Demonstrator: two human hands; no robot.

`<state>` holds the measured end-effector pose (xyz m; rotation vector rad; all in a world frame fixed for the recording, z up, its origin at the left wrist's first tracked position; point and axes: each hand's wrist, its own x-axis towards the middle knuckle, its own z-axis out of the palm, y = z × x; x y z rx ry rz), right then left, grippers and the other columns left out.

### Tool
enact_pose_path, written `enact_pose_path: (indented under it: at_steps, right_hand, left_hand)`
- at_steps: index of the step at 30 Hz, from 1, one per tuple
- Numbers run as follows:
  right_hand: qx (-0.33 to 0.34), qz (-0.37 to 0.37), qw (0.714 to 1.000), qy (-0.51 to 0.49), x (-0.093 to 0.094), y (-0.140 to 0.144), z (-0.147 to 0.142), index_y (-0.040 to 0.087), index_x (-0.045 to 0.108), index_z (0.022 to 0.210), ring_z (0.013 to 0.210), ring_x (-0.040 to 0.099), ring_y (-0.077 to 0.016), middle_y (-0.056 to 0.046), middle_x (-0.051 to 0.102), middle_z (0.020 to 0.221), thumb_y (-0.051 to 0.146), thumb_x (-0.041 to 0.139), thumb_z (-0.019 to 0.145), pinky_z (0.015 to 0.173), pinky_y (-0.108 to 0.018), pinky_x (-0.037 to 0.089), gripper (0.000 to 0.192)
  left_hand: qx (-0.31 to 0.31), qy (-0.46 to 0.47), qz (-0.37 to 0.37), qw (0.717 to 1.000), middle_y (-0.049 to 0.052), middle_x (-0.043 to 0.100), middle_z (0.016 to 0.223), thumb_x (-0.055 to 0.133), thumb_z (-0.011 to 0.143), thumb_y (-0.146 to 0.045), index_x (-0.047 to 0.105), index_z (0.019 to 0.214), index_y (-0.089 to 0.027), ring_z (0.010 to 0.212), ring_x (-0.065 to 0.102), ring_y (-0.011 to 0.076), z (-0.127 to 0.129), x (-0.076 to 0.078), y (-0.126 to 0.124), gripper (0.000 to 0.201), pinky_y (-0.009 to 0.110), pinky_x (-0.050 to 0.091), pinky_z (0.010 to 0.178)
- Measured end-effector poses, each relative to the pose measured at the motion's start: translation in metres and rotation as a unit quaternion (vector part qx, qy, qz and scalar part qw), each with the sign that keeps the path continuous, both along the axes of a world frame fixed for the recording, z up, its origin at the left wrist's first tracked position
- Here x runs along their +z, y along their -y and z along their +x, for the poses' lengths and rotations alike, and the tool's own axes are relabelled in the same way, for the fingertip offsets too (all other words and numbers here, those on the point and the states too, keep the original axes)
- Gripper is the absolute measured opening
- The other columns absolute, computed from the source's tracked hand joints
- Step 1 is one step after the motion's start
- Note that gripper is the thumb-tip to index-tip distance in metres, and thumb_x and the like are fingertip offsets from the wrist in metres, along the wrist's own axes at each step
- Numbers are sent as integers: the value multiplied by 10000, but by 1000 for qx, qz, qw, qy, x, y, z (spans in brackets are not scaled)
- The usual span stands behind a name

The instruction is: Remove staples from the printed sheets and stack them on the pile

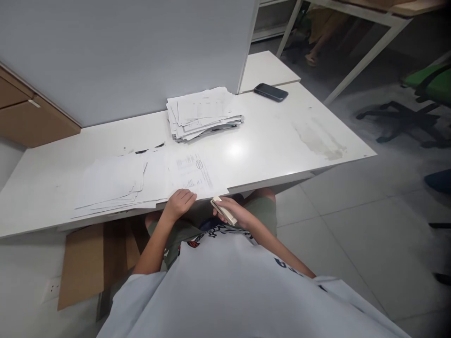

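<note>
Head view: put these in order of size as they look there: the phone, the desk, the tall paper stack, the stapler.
1. Desk
2. Tall paper stack
3. Phone and stapler, unranked: they look alike in length, and the right hand partly covers the stapler, which is nearer the camera.

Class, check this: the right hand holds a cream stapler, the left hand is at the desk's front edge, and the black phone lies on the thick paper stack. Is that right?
Not quite: the head view shows the black phone lying on the white desk, apart from the thick paper stack. The right hand, stapler and left hand are as stated.
</note>
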<state>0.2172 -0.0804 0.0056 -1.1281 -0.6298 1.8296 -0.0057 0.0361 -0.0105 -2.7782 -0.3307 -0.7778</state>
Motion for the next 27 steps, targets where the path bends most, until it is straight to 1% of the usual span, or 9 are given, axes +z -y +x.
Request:
enact_pose_path:
  at_steps: [2,5,9,11,13,18,22,24,27]
  right_hand:
    - [9,1,1000,-13,-5,-2,-3,166,568,790,424,495,-94,-31,667,658,523,739,702,346,-197,373,405]
    - [16,3,999,-41,-10,-4,-5,165,575,816,422,498,-95,-35,674,669,538,735,704,341,-198,375,421]
    - [-7,23,999,-29,-10,-6,-6,162,585,838,425,508,-95,-29,673,669,542,733,715,344,-194,387,426]
    - [-13,31,999,-8,-7,-8,-7,162,581,825,428,514,-95,-27,673,666,549,727,724,352,-195,398,426]
    - [-20,32,999,12,-3,-8,-8,166,569,798,425,511,-91,-24,668,653,549,727,727,360,-195,405,420]
    - [-47,6,999,19,6,-6,-12,176,565,793,426,522,-97,-26,672,661,516,732,742,364,-201,418,383]
    - [-60,-11,998,6,7,-5,-12,167,585,788,429,528,-104,-47,679,668,490,719,774,351,-203,426,350]
    - [-62,-22,998,-3,7,-6,-12,162,592,785,435,538,-107,-55,686,682,483,713,784,342,-198,423,343]
    - [-64,-22,998,-10,6,-9,-11,152,605,781,431,541,-101,-54,686,678,474,710,796,351,-193,439,339]
  left_hand:
    - [-26,5,8,1000,28,641,711,590,921,-147,617,893,-180,721,619,166,2,1,-1,51,321,485,674]
    - [-45,-8,18,999,11,600,645,563,937,-174,588,771,-200,688,614,154,7,4,-5,170,309,464,637]
    - [-69,-6,48,996,93,727,946,485,946,-151,647,900,-175,994,680,229,13,10,-10,171,373,518,781]
    - [-80,-21,28,996,110,730,1068,472,952,-142,658,994,-164,1102,663,243,14,10,-11,192,383,531,840]
    - [-86,-36,-2,996,108,731,1104,465,960,-129,657,1058,-170,1125,663,222,14,7,-10,220,358,542,857]
    - [-11,-6,-63,998,159,715,1150,389,980,-161,622,1226,-142,1145,662,249,14,-10,1,339,382,561,890]
    - [56,35,-17,998,165,715,1149,324,955,-99,613,1246,-100,1127,672,249,20,-18,9,410,358,573,877]
    - [63,39,1,997,156,711,1162,338,952,-76,612,1247,-102,1139,665,246,23,-18,11,403,353,569,898]
    - [35,19,-24,999,150,691,1213,400,971,-95,590,1289,-127,1217,613,254,24,-15,11,371,378,540,982]
